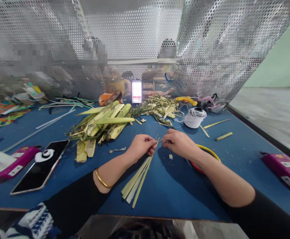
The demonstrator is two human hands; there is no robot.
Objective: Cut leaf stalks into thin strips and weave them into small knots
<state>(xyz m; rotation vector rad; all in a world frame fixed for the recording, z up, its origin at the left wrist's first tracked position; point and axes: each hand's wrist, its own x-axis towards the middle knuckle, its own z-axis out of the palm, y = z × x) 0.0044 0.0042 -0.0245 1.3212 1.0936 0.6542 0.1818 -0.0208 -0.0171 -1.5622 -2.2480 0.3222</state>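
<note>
My left hand (pixel 143 145) pinches the narrow upper end of several pale green husk strips (pixel 141 179), which fan out toward the table's front edge. Just right of their tied-looking tips, my right hand (pixel 176 142) is closed, its fingertips pressed together; a thin thread seems to run there, but what they hold is too small to make out. A spool of white thread (pixel 195 118) stands behind my right hand. Under my right forearm lies a yellow and red ring (pixel 209 151). A heap of corn husks (pixel 107 121) lies behind my left hand.
On the blue table (pixel 85 179) are a phone (pixel 41 167) at the left and magenta power strips (pixel 285 167) at both sides. Husk scraps (pixel 160 108), an orange-brown item (pixel 111 98) and a yellow tool (pixel 186 100) lie before a perforated metal screen (pixel 135 30). People sit behind it.
</note>
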